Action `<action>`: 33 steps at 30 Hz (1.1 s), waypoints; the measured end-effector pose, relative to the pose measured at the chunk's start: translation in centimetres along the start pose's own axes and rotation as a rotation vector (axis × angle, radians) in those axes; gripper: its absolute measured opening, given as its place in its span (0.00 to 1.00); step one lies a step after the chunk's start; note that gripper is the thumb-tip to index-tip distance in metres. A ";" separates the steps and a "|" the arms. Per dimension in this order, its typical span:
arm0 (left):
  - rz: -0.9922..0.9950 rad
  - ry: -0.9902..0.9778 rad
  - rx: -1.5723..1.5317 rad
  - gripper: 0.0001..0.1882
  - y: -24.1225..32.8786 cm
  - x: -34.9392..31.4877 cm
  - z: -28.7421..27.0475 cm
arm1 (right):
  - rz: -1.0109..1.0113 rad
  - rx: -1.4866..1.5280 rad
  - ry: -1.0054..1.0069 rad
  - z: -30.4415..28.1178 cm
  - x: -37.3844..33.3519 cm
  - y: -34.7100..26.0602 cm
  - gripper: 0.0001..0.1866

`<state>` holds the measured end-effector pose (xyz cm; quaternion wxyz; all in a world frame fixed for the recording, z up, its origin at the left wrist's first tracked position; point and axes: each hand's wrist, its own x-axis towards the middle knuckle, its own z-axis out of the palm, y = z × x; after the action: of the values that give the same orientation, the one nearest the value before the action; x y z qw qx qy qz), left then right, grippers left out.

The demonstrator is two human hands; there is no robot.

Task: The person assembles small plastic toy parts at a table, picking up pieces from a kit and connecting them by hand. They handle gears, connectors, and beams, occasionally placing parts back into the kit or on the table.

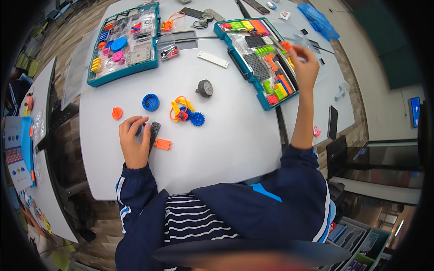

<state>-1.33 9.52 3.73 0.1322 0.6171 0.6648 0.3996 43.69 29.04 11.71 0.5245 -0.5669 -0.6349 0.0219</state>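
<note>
My left hand rests low over the left of the table, fingers curled and thumb against a dark grey building beam. A bit of blue shows between its fingers, mostly hidden. Beside it lies an orange block. Over the right teal parts case, my right hand pinches a small orange building block. Between the hands sit a yellow and blue gear assembly with an orange band, a blue wheel hub, a grey wheel and an orange round piece.
Another open teal case with colourful parts stands at the back left. A white strip and a small clear box lie between the cases. A dark phone and a blue plastic bag are on the right-hand table.
</note>
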 end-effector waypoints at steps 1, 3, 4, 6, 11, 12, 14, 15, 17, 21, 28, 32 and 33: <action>0.002 0.000 0.006 0.09 0.0 0.0 -0.1 | 0.052 -0.002 0.038 -0.2 1.8 1.3 0.10; 0.010 -0.003 0.010 0.09 0.0 0.0 -0.2 | 0.145 0.030 0.097 -0.4 3.3 3.8 0.10; 0.005 -0.007 0.012 0.09 0.1 0.0 -0.2 | 0.186 0.065 0.119 -0.5 3.5 4.9 0.11; -0.007 -0.018 0.016 0.10 0.1 0.0 -0.2 | 0.229 0.088 0.152 -0.4 3.7 7.1 0.11; -0.025 -0.036 0.016 0.09 0.1 0.2 0.0 | 0.296 0.014 0.153 -0.6 2.8 11.4 0.12; -0.007 -0.031 0.036 0.09 0.1 0.3 0.0 | 0.300 -0.003 0.155 -0.7 2.7 12.1 0.12; 0.002 -0.023 0.059 0.09 0.0 0.3 0.1 | 0.323 0.018 0.162 -0.9 2.5 13.2 0.12; -0.001 -0.023 0.056 0.08 0.0 0.4 0.1 | 0.341 0.017 0.169 -1.0 2.5 13.7 0.12; -0.027 -0.020 0.047 0.08 0.0 0.4 0.2 | 0.352 0.010 0.150 -1.0 2.3 14.6 0.12; -0.021 -0.011 0.025 0.08 0.1 0.5 0.2 | 0.332 0.038 0.125 -1.4 2.2 16.1 0.13; 0.018 0.022 -0.009 0.10 -0.7 0.4 0.3 | 0.244 0.022 0.094 -2.0 2.8 18.5 0.14; 0.046 0.057 -0.010 0.09 -1.1 0.2 0.3 | 0.251 0.053 0.028 -1.3 2.7 18.9 0.13; 0.068 0.075 0.000 0.09 -1.1 0.2 0.4 | 0.221 0.041 0.024 -1.2 2.7 18.9 0.13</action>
<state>-1.93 9.95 2.75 0.0934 0.6239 0.6480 0.4268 58.23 37.06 2.23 0.5379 -0.6227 -0.5617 0.0859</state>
